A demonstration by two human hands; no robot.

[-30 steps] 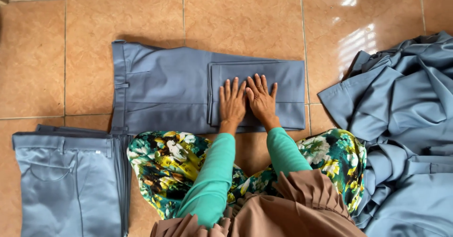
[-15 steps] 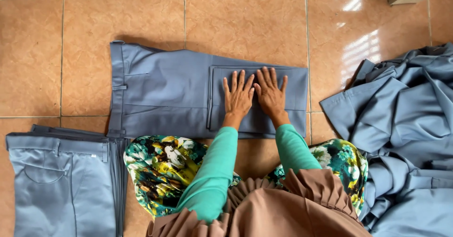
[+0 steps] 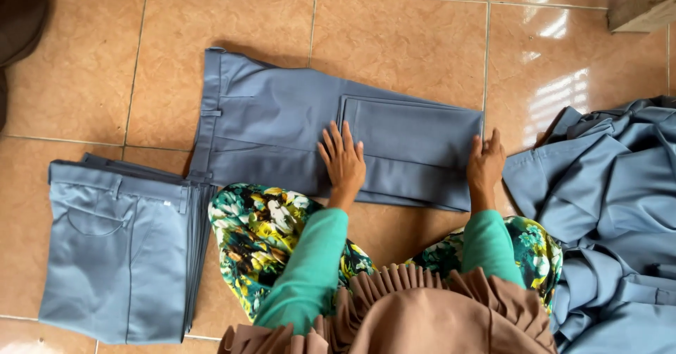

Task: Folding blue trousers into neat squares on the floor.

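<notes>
Left hand: I see my left hand (image 3: 343,162) lying flat and open, fingers spread, palm down on the grey-blue trousers (image 3: 282,125), right at the near-left corner of the folded-over leg panel (image 3: 412,146). It presses the cloth and grips nothing.

Right hand: my right hand (image 3: 486,164) sits at the right end of the same trousers, fingers over the edge of the fold. I cannot tell whether it pinches the cloth or only rests on it.

Trousers: they lie spread on the tiled floor (image 3: 401,40) straight ahead of my knees, waistband to the left with a belt loop showing, the legs doubled back so a smaller rectangle lies on top of the wider part.

Hands apart: the two hands are well apart, one at each end of the folded panel.

Folded stack: to my left, a neat stack of folded trousers (image 3: 116,252) in the same grey-blue, just beside my knee, a back pocket facing up.

Loose pile: to my right, a rumpled heap of grey-blue garments (image 3: 605,213), its edge near my right hand.

Clothing: green sleeves, a floral skirt (image 3: 264,231) and a brown pleated hem at the bottom.
</notes>
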